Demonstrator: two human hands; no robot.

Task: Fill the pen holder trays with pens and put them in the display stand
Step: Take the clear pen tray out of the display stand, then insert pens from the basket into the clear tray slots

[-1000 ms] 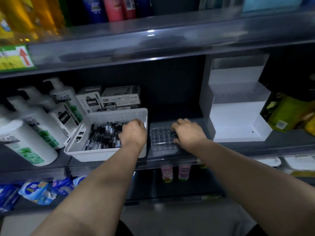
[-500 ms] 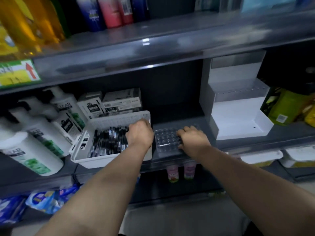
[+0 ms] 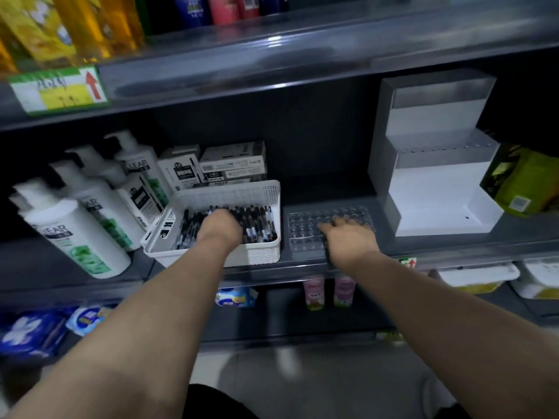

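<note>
A white perforated basket (image 3: pixel 230 192) stands on the middle shelf and holds several black pens (image 3: pixel 260 225). My left hand (image 3: pixel 219 229) is down inside it on the pens, its fingertips buried among them and hidden. Right of the basket lies a clear pen holder tray (image 3: pixel 305 228) with rows of round holes and no pens in it. My right hand (image 3: pixel 351 240) rests on the tray's right half with fingers spread flat. The white and grey stepped display stand (image 3: pixel 432 192) sits farther right on the same shelf, its steps bare.
White pump bottles (image 3: pixel 75 234) crowd the shelf left of the basket, and small boxes (image 3: pixel 233 164) are stacked behind it. A green packet (image 3: pixel 526 182) leans against the stand's right side. The upper shelf's edge (image 3: pixel 272 71) overhangs. Packets and tubs fill the shelf below.
My left hand moved from the basket's right rim down onto the pens. My right hand's fingers have spread out over the tray. The view shifted down slightly.
</note>
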